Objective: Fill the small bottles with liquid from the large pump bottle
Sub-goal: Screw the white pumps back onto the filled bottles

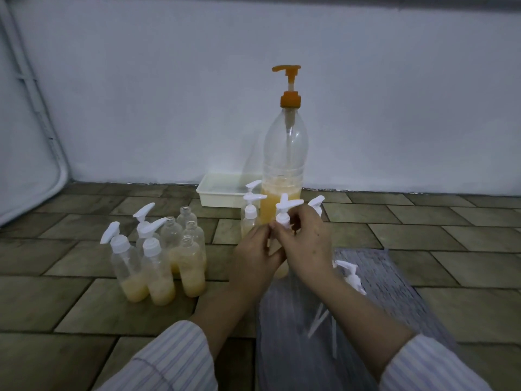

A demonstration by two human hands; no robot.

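The large clear pump bottle (284, 165) with an orange pump stands by the wall, about a third full of yellow liquid. In front of it my left hand (253, 255) grips the body of a small bottle (282, 269), mostly hidden behind my fingers. My right hand (304, 238) pinches its white pump cap (284, 213) at the collar. A cluster of small bottles (163, 258) stands to the left, each partly filled with yellow liquid, some capped with white pumps, some uncapped. More capped small bottles (249, 218) stand beside the large bottle.
A white plastic tray (220, 193) sits against the wall behind the bottles. A loose white pump cap (351, 275) lies on a grey striped cloth (389, 280) at the right. The floor is brown tile. A white frame leans at far left.
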